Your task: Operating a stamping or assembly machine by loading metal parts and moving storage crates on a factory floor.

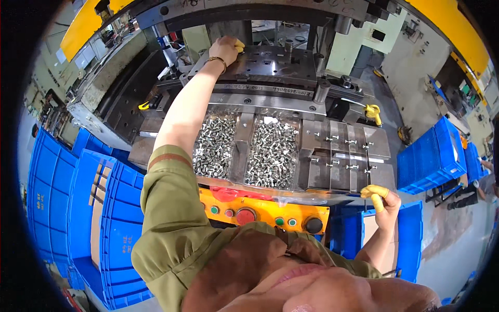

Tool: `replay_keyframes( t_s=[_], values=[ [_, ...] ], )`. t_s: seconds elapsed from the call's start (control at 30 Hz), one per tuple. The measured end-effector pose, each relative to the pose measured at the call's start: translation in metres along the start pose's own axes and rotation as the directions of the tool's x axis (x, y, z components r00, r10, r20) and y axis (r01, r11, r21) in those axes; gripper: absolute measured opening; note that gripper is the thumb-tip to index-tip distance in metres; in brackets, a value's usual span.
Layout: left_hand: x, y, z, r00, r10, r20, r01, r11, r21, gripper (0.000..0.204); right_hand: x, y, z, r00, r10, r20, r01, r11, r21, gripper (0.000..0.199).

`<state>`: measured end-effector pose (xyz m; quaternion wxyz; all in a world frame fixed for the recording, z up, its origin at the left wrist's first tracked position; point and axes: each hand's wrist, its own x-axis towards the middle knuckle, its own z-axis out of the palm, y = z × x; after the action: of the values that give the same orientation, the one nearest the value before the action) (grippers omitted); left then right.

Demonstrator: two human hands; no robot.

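Head view: the left hand is stretched far forward onto the grey steel die plate inside the press, fingers curled down at the plate's left rear corner with yellow finger cots showing. Whatever part sits under those fingertips is hidden, so I cannot tell whether the hand is pinching something or only pressing on the plate. The right hand hangs low beside the press bed, well apart from the die, its thumb and forefinger in yellow cots and loosely curled; nothing shows in it, so it looks released.

Between the hands lie 2 clear trays of small silvery metal pieces, heaped loose, and to their right a steel fixture plate with a few single pieces set out in rows. Below them is the yellow control panel with its red and green buttons. Blue plastic crates stand stacked on the person's left.

As a judgement, the pieces are light, hard and stiff, not fragile, but smooth and likely oily, so slippery. Each is best taken singly between thumb and forefinger tips, across its body, which the rubber cots should help grip.
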<state>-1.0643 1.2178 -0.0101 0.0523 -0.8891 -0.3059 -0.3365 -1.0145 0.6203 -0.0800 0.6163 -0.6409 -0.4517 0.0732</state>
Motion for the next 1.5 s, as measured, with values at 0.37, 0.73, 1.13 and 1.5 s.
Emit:
replay_keyframes(
  t_s=[0.37,0.73,1.13,1.5],
  values=[
    [-0.019,0.026,-0.035,0.985,-0.118,0.125,0.139,0.975,-0.173,0.023,-0.014,0.022,-0.015,0.995,0.007,-0.098,-0.001,0.998,0.061,0.021],
    [-0.028,0.005,-0.007,0.981,0.105,0.164,-0.135,0.972,0.19,0.026,-0.037,0.01,-0.013,0.989,0.068,-0.133,-0.061,0.996,0.059,0.021],
    [-0.13,-0.107,-0.123,0.978,-0.148,0.147,0.168,0.976,-0.138,0.033,-0.054,0.018,0.029,0.99,0.046,-0.13,-0.022,0.984,0.177,0.022],
    [-0.269,-0.188,-0.148,0.636,-0.572,0.518,0.382,0.817,0.433,0.036,-0.025,0.015,0.085,0.999,0.032,0.036,-0.038,0.985,0.168,0.021]
  ],
)
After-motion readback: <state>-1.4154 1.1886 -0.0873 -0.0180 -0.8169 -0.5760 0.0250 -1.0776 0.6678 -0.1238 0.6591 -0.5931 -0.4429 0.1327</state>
